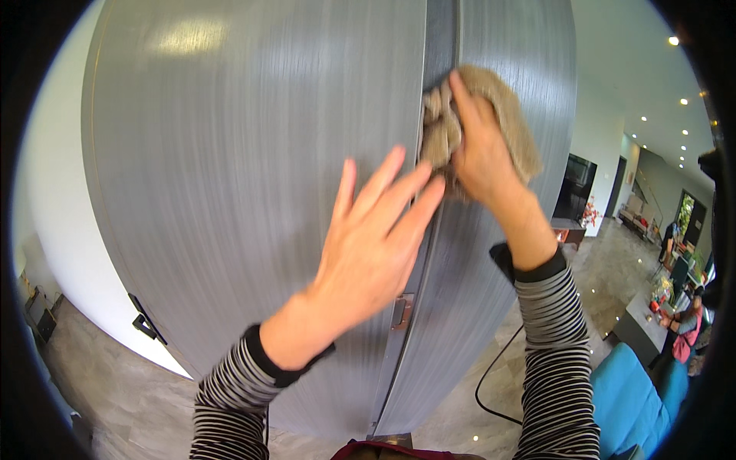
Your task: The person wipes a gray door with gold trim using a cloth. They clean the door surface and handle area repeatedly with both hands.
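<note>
My right hand (486, 152) grips a brown plush cloth (509, 109) and presses it against the recessed edge of a grey wood-grain door frame (440, 34), right of centre. Part of the cloth lies bunched to the left of the fingers. My left hand (374, 247) is spread, with nothing in it, over the grey door panel (230, 172); its fingertips point towards the cloth's lower edge. Whether they touch the panel I cannot tell. Below it, a metal strike plate (402, 311) is set in the frame.
At lower left is a black door handle (145, 326). A black cable (480, 397) lies on the glossy tiled floor (604, 276). To the right are a blue sofa (627, 397), a grey counter (641, 325), a television (575, 178) and a person in pink (687, 333) beside the counter.
</note>
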### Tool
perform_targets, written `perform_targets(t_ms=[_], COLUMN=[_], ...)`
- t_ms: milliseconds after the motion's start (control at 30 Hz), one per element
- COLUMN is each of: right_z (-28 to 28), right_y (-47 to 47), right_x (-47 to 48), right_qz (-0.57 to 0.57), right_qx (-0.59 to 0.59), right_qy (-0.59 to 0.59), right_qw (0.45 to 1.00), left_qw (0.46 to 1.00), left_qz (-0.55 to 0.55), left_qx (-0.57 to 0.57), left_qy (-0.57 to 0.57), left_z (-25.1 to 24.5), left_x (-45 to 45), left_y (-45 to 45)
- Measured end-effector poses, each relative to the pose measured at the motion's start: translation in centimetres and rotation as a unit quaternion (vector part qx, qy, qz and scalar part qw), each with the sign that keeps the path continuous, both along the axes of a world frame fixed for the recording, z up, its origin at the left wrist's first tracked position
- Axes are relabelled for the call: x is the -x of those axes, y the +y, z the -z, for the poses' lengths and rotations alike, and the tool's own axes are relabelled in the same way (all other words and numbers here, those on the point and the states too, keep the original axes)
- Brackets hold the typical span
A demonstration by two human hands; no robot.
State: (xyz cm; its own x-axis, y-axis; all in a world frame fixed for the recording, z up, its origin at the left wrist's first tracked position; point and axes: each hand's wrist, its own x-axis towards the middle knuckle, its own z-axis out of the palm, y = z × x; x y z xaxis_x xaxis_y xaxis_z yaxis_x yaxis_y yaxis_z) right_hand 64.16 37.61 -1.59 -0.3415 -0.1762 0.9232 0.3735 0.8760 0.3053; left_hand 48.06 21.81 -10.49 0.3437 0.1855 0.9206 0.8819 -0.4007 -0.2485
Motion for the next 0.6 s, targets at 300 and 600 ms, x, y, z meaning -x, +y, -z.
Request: perform_targets(t_ms=[300, 600], right_z=[-16.1, -1.8], right_y=[2.5, 0.5], right_x=[0.8, -0.5], right_qz=[0.272, -0.056], right_qx=[-0.327, -0.024], right_qy=[-0.036, -0.053], right_qw=[0.904, 0.997], left_qw=[0.967, 0.997], left_qz=[-0.178, -0.038], left_qx=[-0.163, -0.044], left_qy=[0.078, 0.053], left_z=[-13.9, -4.5], left_x=[-1.7, -1.9], left_y=[4.8, 2.8])
